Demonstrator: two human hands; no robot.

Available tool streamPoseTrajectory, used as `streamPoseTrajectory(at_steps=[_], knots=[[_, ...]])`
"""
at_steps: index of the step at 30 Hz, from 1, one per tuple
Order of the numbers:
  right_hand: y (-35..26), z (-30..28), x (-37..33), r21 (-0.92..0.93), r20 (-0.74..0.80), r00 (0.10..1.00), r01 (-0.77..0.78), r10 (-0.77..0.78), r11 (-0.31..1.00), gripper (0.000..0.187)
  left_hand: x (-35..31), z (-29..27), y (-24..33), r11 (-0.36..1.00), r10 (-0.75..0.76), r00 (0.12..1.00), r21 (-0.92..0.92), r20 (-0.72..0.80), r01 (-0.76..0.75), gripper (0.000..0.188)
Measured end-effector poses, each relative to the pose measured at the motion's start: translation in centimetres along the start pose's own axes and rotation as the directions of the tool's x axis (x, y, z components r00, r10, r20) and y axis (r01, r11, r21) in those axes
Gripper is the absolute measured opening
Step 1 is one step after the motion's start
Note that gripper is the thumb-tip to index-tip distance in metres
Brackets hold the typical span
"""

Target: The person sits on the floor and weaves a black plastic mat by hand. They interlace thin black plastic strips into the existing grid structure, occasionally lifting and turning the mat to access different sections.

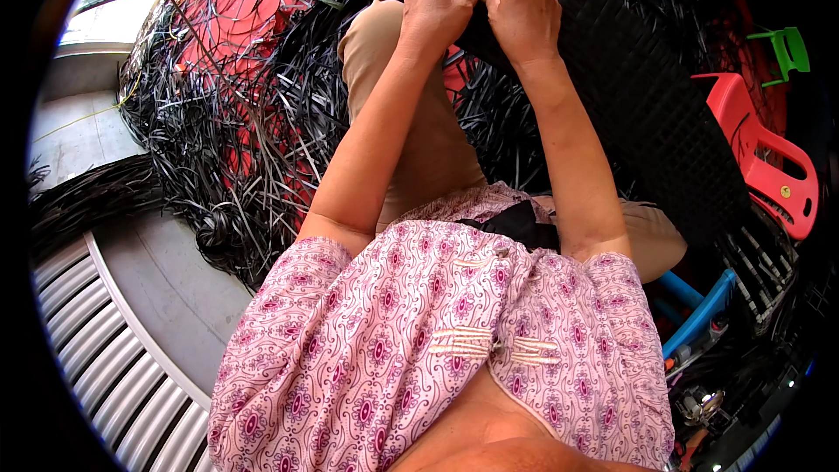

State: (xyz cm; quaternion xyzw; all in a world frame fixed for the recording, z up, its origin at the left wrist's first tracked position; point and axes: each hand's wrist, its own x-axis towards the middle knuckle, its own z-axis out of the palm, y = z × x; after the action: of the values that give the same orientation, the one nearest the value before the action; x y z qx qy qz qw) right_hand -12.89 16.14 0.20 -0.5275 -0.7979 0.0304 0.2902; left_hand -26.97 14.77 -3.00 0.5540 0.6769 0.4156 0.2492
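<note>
Both my hands are closed in a pinch, close together at the far edge of a dark woven panel (647, 96). My left hand (434, 16) is above my bent knee, its thumb and fingertips pressed together. My right hand (524, 19) lies against the panel, its fingertips almost meeting those of the left. A thin, dark bit, seemingly a black strip, shows between the fingertips; the fingers hide most of it. The panel has a tight black basket weave and slants from the top down to the right, beside my right forearm.
Loose black strips (236, 201) lie heaped over a red floor covering (240, 13). To the right are a red plastic chair (760, 153), a green chair (791, 51) and a blue plastic piece (703, 310). A slatted metal bench (114, 341) stands at lower left.
</note>
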Motion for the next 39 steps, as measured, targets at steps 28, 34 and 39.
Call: streamPoseTrajectory(at_steps=[28,34,39], knots=[[0.3,-1.0,-1.9,0.2,-0.162,0.974,0.187,-0.156,0.962,0.05,0.7,-0.7,1.1,0.964,0.056,0.964,-0.237,-0.262,-0.12,0.015],[1.5,-0.8,-5.1,0.123,-0.27,0.947,0.214,-0.175,0.969,0.049,1.8,-1.7,-0.4,0.923,-0.037,0.978,-0.382,-0.207,-0.046,0.02],[1.4,-1.8,-7.2,-0.069,-0.258,0.955,0.131,-0.145,0.989,0.044,2.2,-4.4,0.3,0.995,0.091,0.995,0.043,0.029,-0.092,0.019]])
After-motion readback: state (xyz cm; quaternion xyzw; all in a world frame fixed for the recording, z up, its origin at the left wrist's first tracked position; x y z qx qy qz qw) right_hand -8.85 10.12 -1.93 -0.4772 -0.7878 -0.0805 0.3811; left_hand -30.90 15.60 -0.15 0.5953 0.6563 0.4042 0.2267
